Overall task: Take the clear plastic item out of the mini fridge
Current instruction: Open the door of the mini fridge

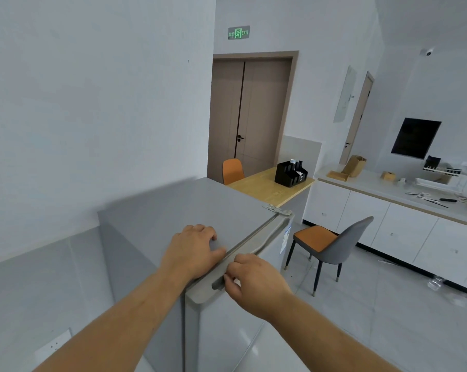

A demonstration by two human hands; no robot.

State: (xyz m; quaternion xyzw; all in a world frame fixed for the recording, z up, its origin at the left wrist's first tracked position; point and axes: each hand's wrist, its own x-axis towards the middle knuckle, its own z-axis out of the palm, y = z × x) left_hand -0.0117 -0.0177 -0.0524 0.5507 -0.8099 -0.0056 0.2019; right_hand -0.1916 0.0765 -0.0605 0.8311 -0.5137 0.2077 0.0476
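While the door of the mini fridge (227, 331) was shut, nothing inside could be seen, so the clear plastic item was hidden from view; presumably it lay behind that door. Nearest the camera, two bare forearms reached forward over the appliance. The right hand (254, 284) sat at the near end of the door's top edge, its fingers curled narrowly into the recessed handle (218, 284), gripping the lip there, which looked like the hold needed to pull the door open. Just to its left and a little farther off, the left hand (193, 249) lay flat and spread wide on the grey fridge top (173, 205), holding nothing; it seemed placed to steady the cabinet so it would not shift when the door was tugged. At the far right corner of the top, a metal hinge (278, 209) showed that the door should swing from the near side. Opening was judged the step in hand, with the retrieval itself not yet begun. Beyond the fridge, to the right, stood a grey and orange chair (331, 245) on the tiled floor. Farther still ran a wooden counter (259, 186) bearing a black organizer (290, 173), and past that, the closed brown double door (250, 114).
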